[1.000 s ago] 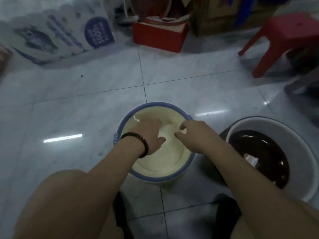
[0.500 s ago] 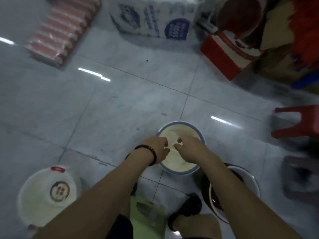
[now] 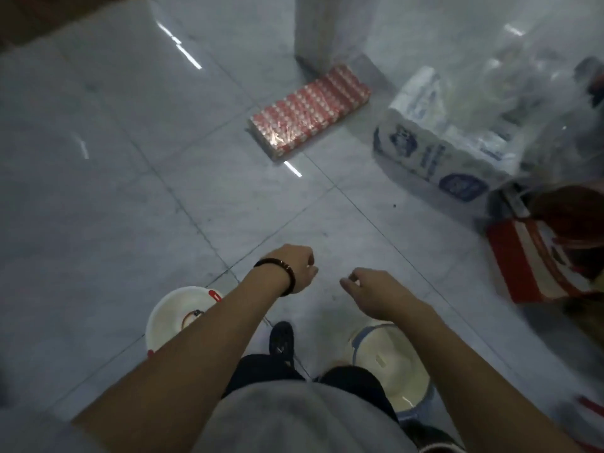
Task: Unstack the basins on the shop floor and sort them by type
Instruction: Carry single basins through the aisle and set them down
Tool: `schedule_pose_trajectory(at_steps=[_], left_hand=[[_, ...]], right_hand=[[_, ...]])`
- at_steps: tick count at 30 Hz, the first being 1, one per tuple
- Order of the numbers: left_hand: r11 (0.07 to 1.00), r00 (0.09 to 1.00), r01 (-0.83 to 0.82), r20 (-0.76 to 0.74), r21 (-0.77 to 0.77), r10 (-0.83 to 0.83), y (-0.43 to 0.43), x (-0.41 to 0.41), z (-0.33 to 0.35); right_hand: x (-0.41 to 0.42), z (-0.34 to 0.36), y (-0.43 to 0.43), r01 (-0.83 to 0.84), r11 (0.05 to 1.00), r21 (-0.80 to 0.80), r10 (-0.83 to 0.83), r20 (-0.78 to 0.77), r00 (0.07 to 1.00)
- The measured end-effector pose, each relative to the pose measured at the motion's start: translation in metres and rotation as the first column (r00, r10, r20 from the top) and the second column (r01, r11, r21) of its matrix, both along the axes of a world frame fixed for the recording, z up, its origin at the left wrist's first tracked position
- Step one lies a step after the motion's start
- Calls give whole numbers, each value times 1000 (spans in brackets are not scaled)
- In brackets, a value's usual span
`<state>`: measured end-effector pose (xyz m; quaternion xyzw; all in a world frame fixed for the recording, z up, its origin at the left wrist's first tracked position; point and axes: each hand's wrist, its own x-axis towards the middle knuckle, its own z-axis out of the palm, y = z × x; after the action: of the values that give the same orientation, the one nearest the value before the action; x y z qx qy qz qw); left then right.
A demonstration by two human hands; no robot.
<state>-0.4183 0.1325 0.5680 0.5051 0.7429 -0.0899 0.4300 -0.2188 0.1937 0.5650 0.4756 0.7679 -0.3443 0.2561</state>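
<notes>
The left hand [image 3: 294,269] has a loosely curled, empty grip. The right hand [image 3: 369,289] looks nearly pinched, can't tell on what. The blue-rimmed basin [image 3: 389,364] and red-handled basin [image 3: 170,318] sit apart on the floor [image 3: 130,158], either side of the shoe [image 3: 281,338]. Probably best to bend low and take each by the rim.

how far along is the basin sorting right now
Done: the red-handled white basin and the blue-rimmed cream basin sit apart on the floor. In hand: nothing; the left hand and right hand hold no basin. Left: cannot tell, no other basins in view.
</notes>
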Motion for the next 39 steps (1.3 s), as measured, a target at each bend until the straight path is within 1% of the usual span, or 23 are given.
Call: schedule_pose_trajectory(at_steps=[4,6,8,11,13,15,18,20,22,24,27,29,34,36,39], left_hand=[[971,973,-228,-3,68,229,-21,-61,21],[934,937,-347,-21,81,350,-41,-86,29],[868,871,-486,-30,95,491,-70,-107,32],[702,705,-707,2,90,709,-132,-128,36],[586,587,-809,14,51,809,-176,-137,31],[448,448,-894,9,15,894,-220,-144,21],[260,260,-966,-13,-15,966,-283,-152,-1],[142,141,-989,26,-49,990,-325,-153,-22],[79,70,-990,79,-114,994,-365,-155,-50],[57,40,-983,99,-174,994,-401,-168,-82],[-41,-57,-977,70,-211,996,-450,-195,-137],[-90,-106,-969,60,-229,993,-474,-213,-181],[-149,-175,-951,75,-270,982,-504,-256,-324],[-183,-208,-949,72,-257,976,-511,-269,-391],[-299,-318,-926,52,-231,947,-520,-278,-486]], right_hand=[[-87,12,24,-136,990,50,139,-80,987],[-132,16,25,-225,974,37,228,-134,964],[-173,13,19,-324,946,23,323,-177,930],[-228,11,-8,-503,864,4,495,-189,848],[-256,7,-30,-611,791,-28,598,-176,782],[-281,1,-54,-687,725,-47,674,-158,722],[-314,-12,-94,-762,644,-69,753,-119,647],[-332,-26,-123,-785,611,-106,781,-80,619],[-348,-50,-151,-782,605,-147,786,-45,616],[-366,-81,-175,-760,621,-191,772,-17,635],[-395,-138,-207,-735,635,-238,763,48,644],[-415,-187,-223,-711,656,-254,750,112,652],[-458,-343,-241,-610,753,-246,657,228,719],[-475,-411,-241,-611,761,-219,649,253,717],[-490,-511,-239,-599,771,-215,636,289,715]])
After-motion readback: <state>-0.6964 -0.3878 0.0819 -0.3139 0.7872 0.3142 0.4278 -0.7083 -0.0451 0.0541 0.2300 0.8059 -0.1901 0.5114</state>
